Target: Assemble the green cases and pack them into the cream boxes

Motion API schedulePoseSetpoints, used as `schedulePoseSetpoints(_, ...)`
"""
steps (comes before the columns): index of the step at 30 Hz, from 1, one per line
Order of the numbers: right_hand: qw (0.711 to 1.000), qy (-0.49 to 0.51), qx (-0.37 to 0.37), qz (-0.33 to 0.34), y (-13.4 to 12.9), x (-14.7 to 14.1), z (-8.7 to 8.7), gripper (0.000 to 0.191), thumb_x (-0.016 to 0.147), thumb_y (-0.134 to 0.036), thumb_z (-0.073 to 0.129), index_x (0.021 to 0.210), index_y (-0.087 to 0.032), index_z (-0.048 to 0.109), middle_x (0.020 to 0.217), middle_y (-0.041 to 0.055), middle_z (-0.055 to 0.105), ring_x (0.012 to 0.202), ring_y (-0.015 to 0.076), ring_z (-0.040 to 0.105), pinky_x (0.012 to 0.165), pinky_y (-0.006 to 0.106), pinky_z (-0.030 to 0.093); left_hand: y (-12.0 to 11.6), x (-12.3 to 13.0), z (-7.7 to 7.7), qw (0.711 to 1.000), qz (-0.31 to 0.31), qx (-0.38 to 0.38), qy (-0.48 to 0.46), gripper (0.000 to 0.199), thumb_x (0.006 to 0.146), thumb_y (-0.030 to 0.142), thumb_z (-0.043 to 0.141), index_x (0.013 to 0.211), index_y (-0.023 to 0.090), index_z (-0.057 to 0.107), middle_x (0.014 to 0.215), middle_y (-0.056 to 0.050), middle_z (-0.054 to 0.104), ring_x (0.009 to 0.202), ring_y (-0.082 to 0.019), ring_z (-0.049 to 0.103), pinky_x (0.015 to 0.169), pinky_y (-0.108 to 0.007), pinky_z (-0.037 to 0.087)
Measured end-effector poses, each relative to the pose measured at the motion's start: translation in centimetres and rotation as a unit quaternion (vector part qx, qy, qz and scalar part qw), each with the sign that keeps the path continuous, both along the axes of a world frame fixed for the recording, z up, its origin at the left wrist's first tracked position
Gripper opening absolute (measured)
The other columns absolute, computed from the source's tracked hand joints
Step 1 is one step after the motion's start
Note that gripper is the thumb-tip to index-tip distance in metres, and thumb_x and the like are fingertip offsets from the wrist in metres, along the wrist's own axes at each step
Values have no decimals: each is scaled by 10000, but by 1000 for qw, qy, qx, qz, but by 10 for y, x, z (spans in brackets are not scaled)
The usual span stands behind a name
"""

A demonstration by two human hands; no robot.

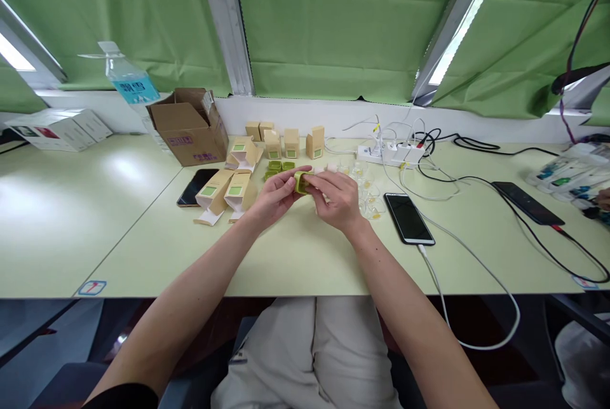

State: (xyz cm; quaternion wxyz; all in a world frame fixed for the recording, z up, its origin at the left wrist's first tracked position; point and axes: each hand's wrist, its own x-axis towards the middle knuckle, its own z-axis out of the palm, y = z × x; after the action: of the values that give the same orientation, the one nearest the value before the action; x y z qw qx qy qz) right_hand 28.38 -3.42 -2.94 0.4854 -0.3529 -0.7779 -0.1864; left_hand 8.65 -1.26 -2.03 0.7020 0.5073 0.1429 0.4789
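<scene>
A small green plastic holder [300, 183] is between my two hands, above the table. My left hand [275, 195] is closed around its left side, thumb in front. The fingers of my right hand [337, 198] pinch together at its right side and opening; whether they hold some small piece too is hidden. Several similar green holders [274, 169] sit just behind my left hand. Clear plastic pieces with yellowish spots [372, 206] lie to the right of my right hand. To the left are opened small cardboard boxes [215, 190], flaps toward me.
Small upright boxes [291, 142] stand at the back. A brown carton [190, 133], a water bottle [131, 82] and a dark phone [194, 188] are on the left. A charging phone [408, 218], a power strip [391, 154] and loose cables occupy the right.
</scene>
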Motion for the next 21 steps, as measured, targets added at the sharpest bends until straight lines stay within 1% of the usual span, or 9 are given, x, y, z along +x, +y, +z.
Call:
schedulePoseSetpoints(2,999,35,1,25,-1,2,-1,223,1089,-304,618,1217,-265,796,1069,105,812,970,238,764,824,368,574,1,0,1,1000,17,-3,-16,525,872,434,938,1293,143,819,1120,-125,809,1009,-203,755,973,-320,593)
schedulePoseSetpoints(4,998,53,0,39,-3,1,-1,235,1053,-356,691,1251,-272,786,1165,131,796,1072,280,764,874,405,628,1,-1,2,1000,21,-3,-23,527,860,443,948,1274,143,821,1128,-129,815,1013,-214,767,951,-325,609)
schedulePoseSetpoints(6,997,58,-4,50,-4,-2,0,275,1025,-395,737,1269,-276,777,1287,152,773,1195,317,748,922,455,668,2,-1,1,1000,17,0,-23,516,856,443,952,1258,146,825,1119,-124,817,1000,-215,771,933,-327,617)
schedulePoseSetpoints(8,996,61,-8,59,-5,-7,1,268,1030,-386,730,1272,-277,769,1383,159,755,1276,331,737,977,503,687,1,0,0,1000,13,3,-24,487,861,444,949,1232,150,832,1095,-116,816,983,-206,767,904,-314,618)
schedulePoseSetpoints(11,994,76,-2,82,-3,-12,1,217,1068,-300,669,1260,-275,765,1391,147,775,1282,314,760,1046,537,684,1,1,-2,1000,10,2,-28,470,863,451,948,1208,152,835,1085,-110,809,991,-192,754,890,-293,610)
schedulePoseSetpoints(14,988,98,22,114,-1,-14,0,230,1070,-223,656,1262,-270,774,1357,138,800,1284,292,771,1061,520,685,0,2,-3,999,5,-3,-36,455,865,446,950,1195,156,833,1101,-105,802,999,-176,739,900,-277,597)
schedulePoseSetpoints(16,987,107,26,117,0,-14,-1,238,1067,-214,663,1258,-275,791,1344,132,807,1280,288,774,1054,516,689,0,3,-4,999,2,-5,-42,425,876,434,943,1178,157,831,1095,-97,796,981,-161,730,894,-265,590)
schedulePoseSetpoints(19,988,116,0,105,1,-14,-4,234,1067,-238,667,1230,-301,823,1358,120,800,1282,297,767,1027,531,703,-1,4,-4,999,-3,-11,-50,392,881,426,940,1144,157,831,1078,-88,791,955,-149,724,898,-258,590)
schedulePoseSetpoints(21,986,124,-13,111,1,-15,-5,227,1063,-249,677,1210,-315,837,1375,115,789,1297,301,752,999,528,716,-1,5,-3,998,-5,-18,-53,393,870,432,948,1126,159,830,1066,-85,790,947,-148,726,914,-262,594)
